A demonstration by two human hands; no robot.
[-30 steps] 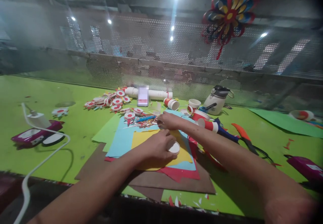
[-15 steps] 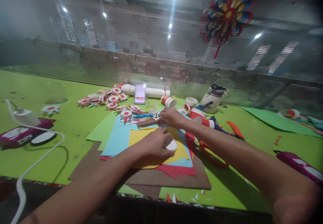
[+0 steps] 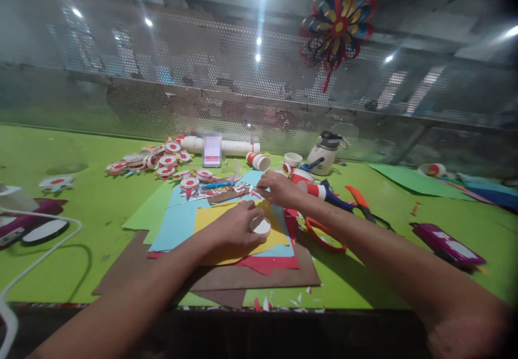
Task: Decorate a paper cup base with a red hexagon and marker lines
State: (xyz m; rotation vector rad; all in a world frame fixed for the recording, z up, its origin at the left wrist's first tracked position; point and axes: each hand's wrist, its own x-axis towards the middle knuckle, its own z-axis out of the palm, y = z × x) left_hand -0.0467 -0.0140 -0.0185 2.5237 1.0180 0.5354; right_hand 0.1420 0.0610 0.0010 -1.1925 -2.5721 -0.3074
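My left hand (image 3: 239, 224) is closed around a round white disc (image 3: 260, 226), perhaps the cut-off bottom of a paper cup, resting low over the yellow paper sheet (image 3: 206, 219). The yellow sheet lies on light blue paper (image 3: 170, 232). Farther up, my right hand (image 3: 278, 187) hovers at the right end of a heap of paper scraps (image 3: 238, 190), its fingers bent together. Whatever is between those fingertips, if anything, is too small to make out. A blue pen-like tool (image 3: 218, 184) lies beside the scraps.
Several red-and-white paper turtle shapes (image 3: 168, 161) are piled at the back left. A phone (image 3: 212, 150) leans against a white tube (image 3: 238, 147). Behind my right forearm are paper cups (image 3: 259, 161), a lidded jug (image 3: 324, 156) and orange-handled scissors (image 3: 358, 200). A white cable (image 3: 44, 256) crosses the left side.
The view has turned right, so the table's things appear farther left. My right hand has shifted slightly right from the scraps; my left hand keeps the disc in about the same place.
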